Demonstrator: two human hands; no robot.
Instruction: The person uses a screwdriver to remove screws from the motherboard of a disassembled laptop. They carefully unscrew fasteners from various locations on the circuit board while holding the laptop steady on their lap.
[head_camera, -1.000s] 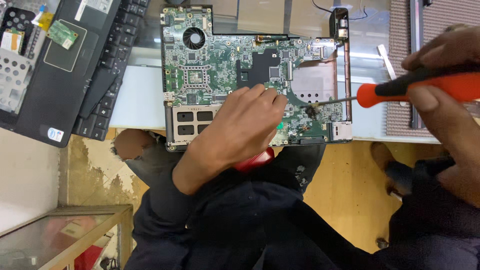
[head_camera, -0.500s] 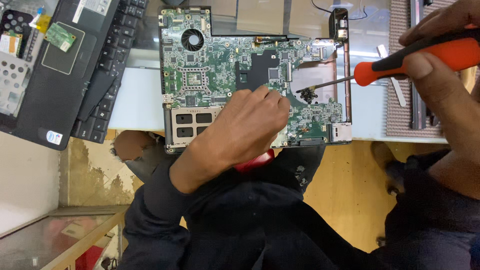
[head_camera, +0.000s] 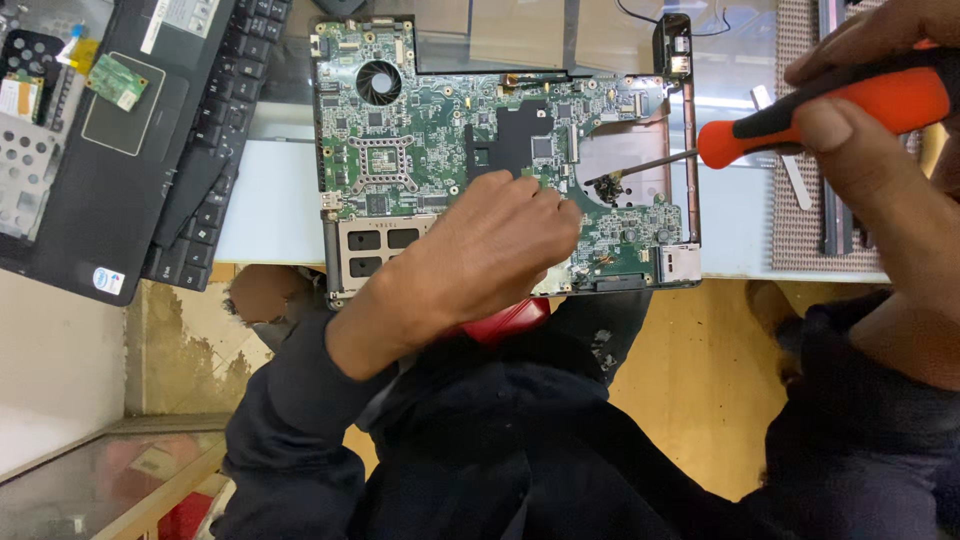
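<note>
Right hand (head_camera: 880, 90) is clenched round the orange-handled screwdriver (head_camera: 800, 115), its shaft lying nearly level and pointing left to a tip on the green motherboard (head_camera: 420, 150), just beyond the fingertips of the left hand (head_camera: 490, 250), which presses palm-down, holding nothing.

Left hand (head_camera: 490, 250) lies flat across near middle of motherboard (head_camera: 420, 150), blocking approach from near edge. Screwdriver (head_camera: 800, 115) shaft enters from right, tip in bare recess (head_camera: 625, 165) at right of board. Far-left of board around fan (head_camera: 378, 82) uncovered, reachable from far side. Keyboard (head_camera: 215, 130) and laptop casing (head_camera: 110, 150) crowd left. Strip of bare table (head_camera: 270, 215) between keyboard and board.
</note>
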